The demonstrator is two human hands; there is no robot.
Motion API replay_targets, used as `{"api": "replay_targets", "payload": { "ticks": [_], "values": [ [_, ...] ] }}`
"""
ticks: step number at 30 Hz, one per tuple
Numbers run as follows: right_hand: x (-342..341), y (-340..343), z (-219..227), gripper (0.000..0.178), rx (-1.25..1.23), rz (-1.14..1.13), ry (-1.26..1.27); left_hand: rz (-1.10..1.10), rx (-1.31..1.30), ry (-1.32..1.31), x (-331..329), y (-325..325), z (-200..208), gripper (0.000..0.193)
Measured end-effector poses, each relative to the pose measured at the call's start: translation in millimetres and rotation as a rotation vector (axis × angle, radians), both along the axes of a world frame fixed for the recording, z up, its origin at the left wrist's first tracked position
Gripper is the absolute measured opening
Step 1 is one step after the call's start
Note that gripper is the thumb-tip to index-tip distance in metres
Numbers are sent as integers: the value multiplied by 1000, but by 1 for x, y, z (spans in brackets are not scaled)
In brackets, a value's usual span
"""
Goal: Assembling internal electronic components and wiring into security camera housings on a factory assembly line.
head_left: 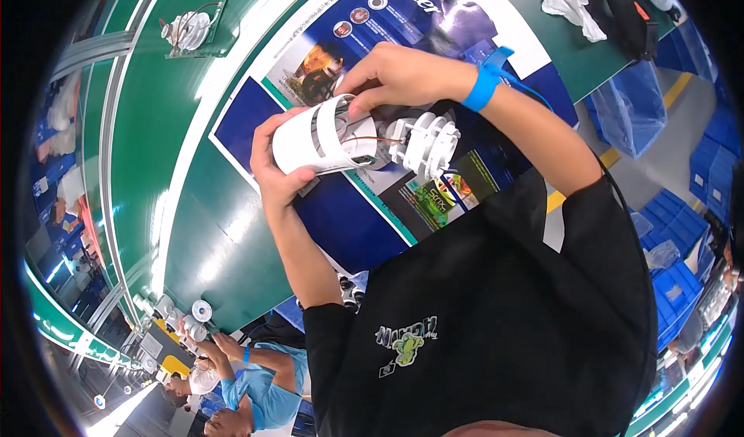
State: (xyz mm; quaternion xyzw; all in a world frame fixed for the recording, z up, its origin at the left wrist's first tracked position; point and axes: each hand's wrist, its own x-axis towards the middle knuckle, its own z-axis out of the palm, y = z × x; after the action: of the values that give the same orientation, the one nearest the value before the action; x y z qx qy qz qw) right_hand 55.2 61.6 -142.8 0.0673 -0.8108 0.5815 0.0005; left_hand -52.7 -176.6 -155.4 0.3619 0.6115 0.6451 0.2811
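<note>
A white plastic cylindrical housing with slots in its side lies tilted in my left hand, whose fingers and thumb wrap round its closed end. At its open end, my right hand grips the rim, thumb at the opening and fingers partly hidden behind it. A thin dark reddish wire runs from inside the housing to a white finned part, which hangs just outside the opening beside my right wrist. A bit of green circuit board shows at the lower rim. A blue strap circles my right wrist.
Beneath my hands, a printed blue cardboard sheet covers part of the green table. Another white finned assembly sits at the far left. A black bag-like item lies far right; blue crates stand beyond. Co-workers sit at lower left.
</note>
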Motion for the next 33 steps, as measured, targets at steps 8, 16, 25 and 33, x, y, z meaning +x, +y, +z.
{"api": "replay_targets", "payload": {
  "ticks": [8, 16, 25, 33],
  "values": [
    [-2, 0, 7, 16, 13, 6, 31, 13, 9, -8, -4, 2, -5, 89],
    [2, -3, 8, 16, 178, -87, 113, 1, 19, 3, -3, 4, -9, 89],
    [31, 4, 10, 80, -83, 26, 4, 24, 35, 28, -4, 6, -8, 89],
    [24, -18, 13, 88, 12, 40, -32, 20, 64, 24, -1, 1, -10, 90]
  ]
}}
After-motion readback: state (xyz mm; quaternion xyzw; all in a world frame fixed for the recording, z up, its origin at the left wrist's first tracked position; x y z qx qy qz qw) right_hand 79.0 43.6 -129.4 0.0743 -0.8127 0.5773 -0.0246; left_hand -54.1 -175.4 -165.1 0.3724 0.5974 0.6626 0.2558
